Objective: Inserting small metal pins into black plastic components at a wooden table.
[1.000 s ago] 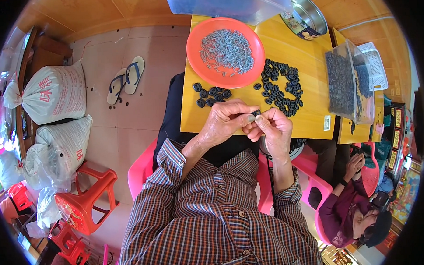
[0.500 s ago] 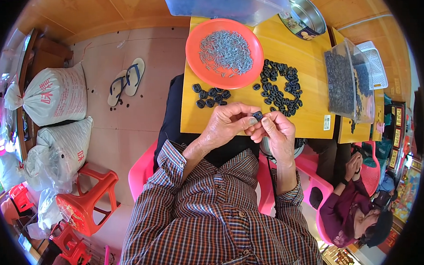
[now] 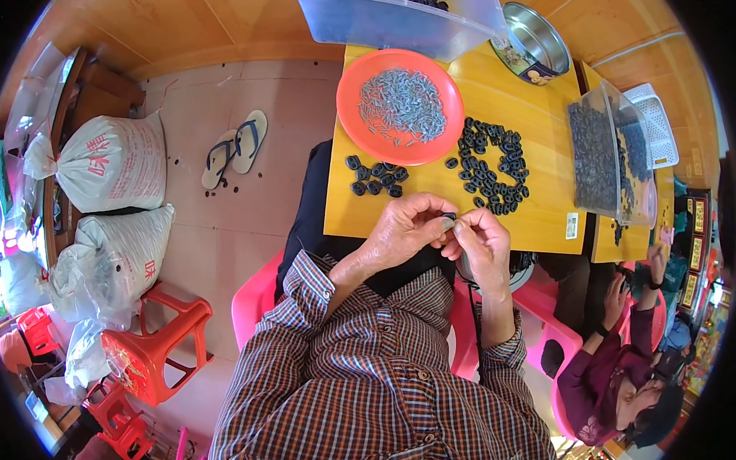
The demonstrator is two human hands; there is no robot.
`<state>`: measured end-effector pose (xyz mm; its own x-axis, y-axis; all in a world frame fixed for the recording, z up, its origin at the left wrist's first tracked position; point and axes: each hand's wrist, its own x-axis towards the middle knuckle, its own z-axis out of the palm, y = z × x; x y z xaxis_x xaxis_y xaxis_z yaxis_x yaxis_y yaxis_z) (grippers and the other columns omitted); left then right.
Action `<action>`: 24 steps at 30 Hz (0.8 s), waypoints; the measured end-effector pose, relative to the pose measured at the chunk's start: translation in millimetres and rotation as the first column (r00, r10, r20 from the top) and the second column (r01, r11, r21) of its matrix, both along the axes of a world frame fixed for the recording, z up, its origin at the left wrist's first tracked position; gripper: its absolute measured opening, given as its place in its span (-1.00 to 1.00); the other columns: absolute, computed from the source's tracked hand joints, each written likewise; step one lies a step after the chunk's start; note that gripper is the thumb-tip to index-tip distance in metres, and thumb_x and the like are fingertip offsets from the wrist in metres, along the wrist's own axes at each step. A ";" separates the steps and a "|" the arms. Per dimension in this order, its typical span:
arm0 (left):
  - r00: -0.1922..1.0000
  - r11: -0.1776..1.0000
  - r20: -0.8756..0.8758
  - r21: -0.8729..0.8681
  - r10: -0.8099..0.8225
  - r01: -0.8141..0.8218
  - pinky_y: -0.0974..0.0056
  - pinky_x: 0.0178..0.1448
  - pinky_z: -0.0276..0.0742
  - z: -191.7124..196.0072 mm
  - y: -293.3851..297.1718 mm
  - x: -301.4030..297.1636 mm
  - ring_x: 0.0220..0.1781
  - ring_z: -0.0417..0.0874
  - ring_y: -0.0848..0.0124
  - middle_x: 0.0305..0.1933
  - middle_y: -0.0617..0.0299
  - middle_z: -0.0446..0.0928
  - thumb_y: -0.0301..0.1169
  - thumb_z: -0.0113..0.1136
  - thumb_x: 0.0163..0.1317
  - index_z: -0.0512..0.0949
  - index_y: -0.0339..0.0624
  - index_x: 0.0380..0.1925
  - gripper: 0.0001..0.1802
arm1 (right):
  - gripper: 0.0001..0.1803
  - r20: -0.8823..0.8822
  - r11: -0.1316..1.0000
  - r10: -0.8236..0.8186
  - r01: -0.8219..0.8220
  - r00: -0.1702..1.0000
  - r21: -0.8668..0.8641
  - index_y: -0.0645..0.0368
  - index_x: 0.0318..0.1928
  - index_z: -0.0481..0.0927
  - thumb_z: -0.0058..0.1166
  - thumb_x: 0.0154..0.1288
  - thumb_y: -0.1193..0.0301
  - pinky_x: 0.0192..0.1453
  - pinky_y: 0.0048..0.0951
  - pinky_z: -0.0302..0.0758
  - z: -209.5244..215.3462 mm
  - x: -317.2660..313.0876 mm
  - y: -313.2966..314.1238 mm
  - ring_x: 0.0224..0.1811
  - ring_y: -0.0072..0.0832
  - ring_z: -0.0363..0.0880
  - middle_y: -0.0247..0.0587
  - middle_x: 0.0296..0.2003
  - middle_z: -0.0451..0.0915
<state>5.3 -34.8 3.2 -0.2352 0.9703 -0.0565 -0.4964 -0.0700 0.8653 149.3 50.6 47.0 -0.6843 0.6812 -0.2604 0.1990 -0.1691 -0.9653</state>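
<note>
Just in front of the table's near edge, my left hand (image 3: 402, 235) and my right hand (image 3: 485, 248) meet at their fingertips. Between them they pinch a small black oval piece (image 3: 449, 216), mostly covered by thumbs and fingers. Beyond my left hand lies a small group of black oval pieces (image 3: 374, 186) on the yellow table (image 3: 347, 218). A larger spread of similar pieces (image 3: 503, 195), with holes showing in them, lies past my right hand. An orange-red plate (image 3: 349, 117) behind them holds many small grey metal pins or screws.
A clear bin (image 3: 393, 28) of black parts stands at the back, beside a round metal tin (image 3: 532, 50). Another clear bin (image 3: 596, 153) and a white basket (image 3: 655, 127) are on the right. A co-worker (image 3: 604, 368) sits at lower right. Sacks (image 3: 110, 170) and a red stool (image 3: 157, 351) stand left.
The view has shifted slightly, so the table sits lower and further right. My fingers have turned the black piece and now cover more of it. The co-worker's hands have moved apart.
</note>
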 end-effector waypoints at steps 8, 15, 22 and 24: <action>0.973 0.996 -0.223 -0.046 0.059 -0.071 0.48 -0.34 0.48 10.0 -7.9 -3.2 -0.42 0.51 0.63 -0.39 0.31 0.51 -0.55 0.07 0.30 0.52 -0.34 -0.11 -0.82 | -0.92 -0.004 0.999 0.027 -0.027 1.000 0.031 0.29 -0.25 0.48 0.02 0.35 0.51 -0.46 -0.68 0.48 -0.4 -3.6 -4.9 -0.53 -0.65 0.56 -0.28 -0.46 0.58; 0.844 0.887 -0.293 0.040 0.450 -0.460 0.54 -0.36 0.39 8.6 -26.4 -49.0 -0.47 0.42 0.67 -0.44 0.39 0.43 -0.51 -0.03 0.38 0.53 -0.28 -0.17 -0.85 | -0.76 0.117 0.817 0.121 -0.166 0.986 0.553 0.28 -0.03 0.55 0.07 0.28 0.55 -0.38 -0.65 0.45 2.6 -23.4 1.1 -0.38 -0.67 0.55 -0.30 -0.31 0.53; 0.682 0.680 -0.221 -0.097 0.697 -0.727 0.53 -0.32 0.41 -39.8 -39.6 -99.6 -0.45 0.42 0.66 -0.41 0.40 0.47 -0.38 -0.03 0.42 0.53 -0.24 -0.24 -0.81 | -0.58 0.340 0.472 0.148 -0.369 0.929 0.801 0.23 0.08 0.48 0.03 0.16 0.62 -0.14 -0.33 0.51 -10.3 -62.8 0.7 -0.17 -0.17 0.54 -0.13 -0.11 0.48; 0.696 0.678 -0.087 -0.172 0.713 -0.715 0.51 -0.26 0.46 -53.5 -39.2 -102.2 -0.39 0.46 0.64 -0.32 0.39 0.50 -0.38 -0.02 0.42 0.54 -0.22 -0.26 -0.82 | -0.52 0.371 0.397 0.132 -0.392 0.919 0.830 0.25 0.11 0.46 0.00 0.11 0.64 0.02 -0.30 0.50 -21.6 -69.2 1.3 0.04 -0.17 0.47 -0.12 0.00 0.43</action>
<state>-97.0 -74.1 -50.3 -0.8541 0.4795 -0.2014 -0.3502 -0.2439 0.9044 80.2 51.9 25.4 -0.8862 0.4163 0.2032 0.2852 0.8360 -0.4687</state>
